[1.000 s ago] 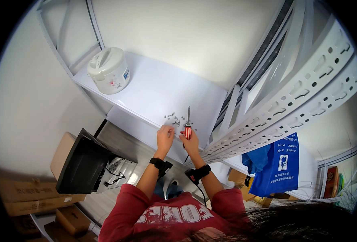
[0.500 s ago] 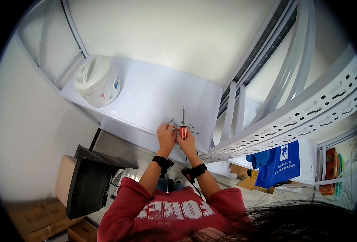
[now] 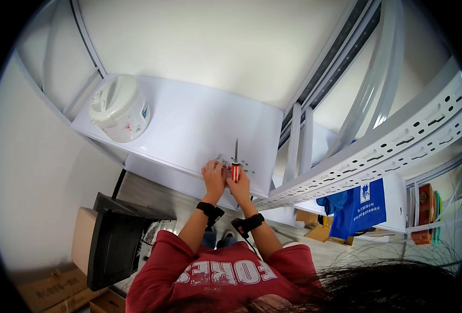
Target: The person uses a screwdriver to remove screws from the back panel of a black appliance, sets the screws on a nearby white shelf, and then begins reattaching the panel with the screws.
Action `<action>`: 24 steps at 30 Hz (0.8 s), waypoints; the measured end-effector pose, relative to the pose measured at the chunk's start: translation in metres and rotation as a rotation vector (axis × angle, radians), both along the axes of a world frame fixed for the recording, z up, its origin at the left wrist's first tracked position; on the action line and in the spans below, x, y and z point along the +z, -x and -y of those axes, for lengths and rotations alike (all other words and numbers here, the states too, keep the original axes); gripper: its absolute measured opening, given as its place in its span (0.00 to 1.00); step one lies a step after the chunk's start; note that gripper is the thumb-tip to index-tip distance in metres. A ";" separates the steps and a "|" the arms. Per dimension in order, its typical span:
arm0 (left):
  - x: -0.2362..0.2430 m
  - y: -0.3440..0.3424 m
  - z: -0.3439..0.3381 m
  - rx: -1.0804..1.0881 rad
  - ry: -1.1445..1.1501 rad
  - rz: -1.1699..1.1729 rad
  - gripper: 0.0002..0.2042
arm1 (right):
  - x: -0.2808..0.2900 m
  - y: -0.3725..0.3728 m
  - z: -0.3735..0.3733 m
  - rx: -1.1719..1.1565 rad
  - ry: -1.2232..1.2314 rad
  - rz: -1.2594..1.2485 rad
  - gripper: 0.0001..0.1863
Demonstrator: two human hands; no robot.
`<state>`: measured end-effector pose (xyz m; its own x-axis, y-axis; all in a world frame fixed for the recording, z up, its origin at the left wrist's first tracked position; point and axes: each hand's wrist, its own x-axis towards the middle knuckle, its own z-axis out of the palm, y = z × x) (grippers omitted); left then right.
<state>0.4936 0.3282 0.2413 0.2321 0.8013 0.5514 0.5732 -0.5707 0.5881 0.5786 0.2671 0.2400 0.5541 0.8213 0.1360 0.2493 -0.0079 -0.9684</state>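
In my right hand [image 3: 238, 190] is a screwdriver [image 3: 235, 169] with a red and white handle, its metal shaft pointing away from me over the white shelf. My left hand [image 3: 214, 176] is just beside it on the left, its fingers curled together at the shelf's front edge. What those fingers hold, if anything, is too small to tell. Several small grey metal pieces [image 3: 246, 171], perhaps screws, lie scattered around the two hands and the tool. Black straps with small devices circle both wrists.
A white lidded appliance [image 3: 120, 108] stands at the left of the white shelf [image 3: 199, 112]. Perforated metal uprights [image 3: 398, 151] rise at right. Beyond them hangs a blue bag [image 3: 358, 208]. A black and beige chair [image 3: 103, 245] and cardboard boxes [image 3: 53, 289] are at lower left.
The whole view has shifted slightly. My hands stay close together by the small pieces, and the screwdriver remains in my right hand, nearly unmoved.
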 end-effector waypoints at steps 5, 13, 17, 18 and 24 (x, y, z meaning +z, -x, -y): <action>0.009 0.000 -0.002 -0.078 -0.045 0.124 0.05 | 0.000 -0.004 0.003 0.040 0.006 -0.122 0.20; 0.025 0.005 0.015 -0.139 0.057 0.277 0.06 | 0.022 -0.001 0.020 0.141 -0.034 0.037 0.17; 0.025 0.009 0.023 -0.130 0.105 0.337 0.06 | 0.025 -0.002 0.032 0.232 0.070 0.093 0.18; 0.026 0.010 0.026 -0.129 0.119 0.358 0.06 | 0.024 -0.002 0.035 0.263 0.076 0.099 0.18; 0.025 0.031 0.047 0.011 0.158 0.347 0.05 | 0.018 0.003 0.055 0.413 0.088 0.120 0.20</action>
